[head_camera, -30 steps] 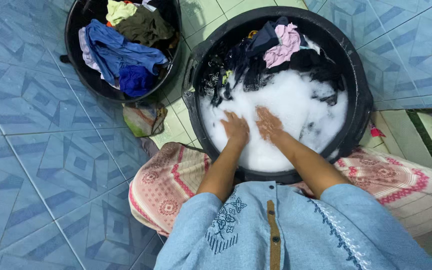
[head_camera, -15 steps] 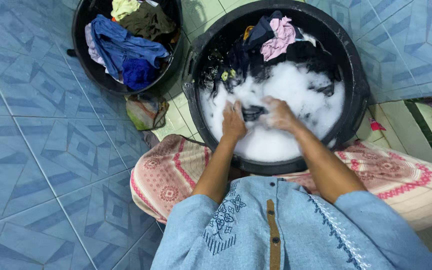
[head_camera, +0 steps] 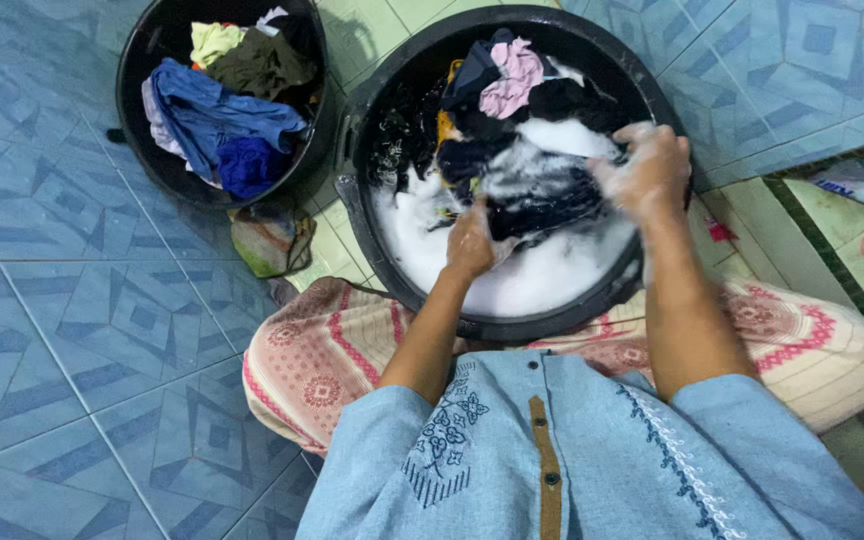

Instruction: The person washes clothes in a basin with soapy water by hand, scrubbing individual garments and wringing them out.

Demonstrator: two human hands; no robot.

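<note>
While a wet black garment hangs stretched over the suds, the left hand grips its near end in a closed fist and the right hand clutches its far end near the tub rim. Beyond the hands, more clothes crowd the far wall. Left of the left hand, well apart, stands a basket on open tiled floor.

I am seeing a blue tiled floor carrying a big black tub, a smaller black basket beside it, and a crumpled cloth lying between them.
</note>
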